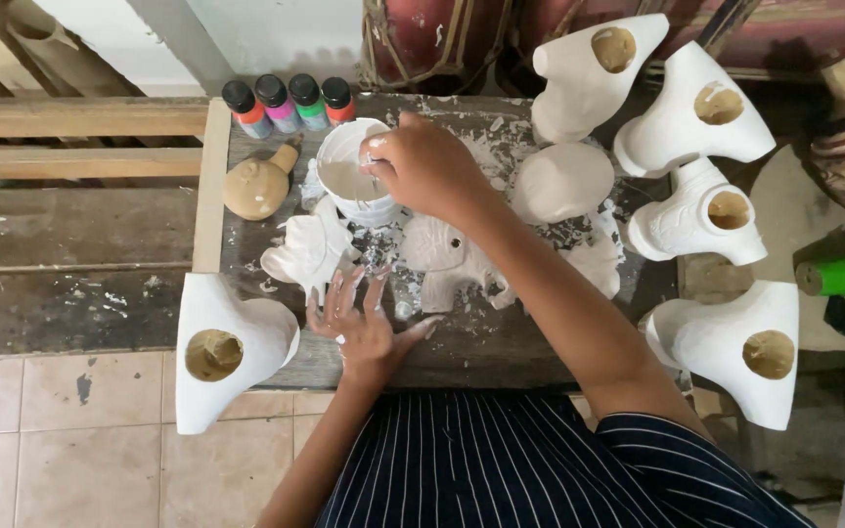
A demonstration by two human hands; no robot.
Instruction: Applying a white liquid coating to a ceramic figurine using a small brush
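— Striped dark cloth (540,460) sits closest, then what?

— Left hand (369,328) lies flat on the table (481,342), fingers spread, gripping nothing, its fingertips just beside a white plaster fish (310,249).

— And the right hand (427,166)?

— It is curled over a white cup (349,181), fingers pinched on something thin dipped inside; I cannot tell what. The cup stands mid-table, holding pale liquid, its outside smeared white.

— Nearby?

— Four small paint bottles (290,103) behind it, a tan round figure (256,186) to its left, white crumbs around.
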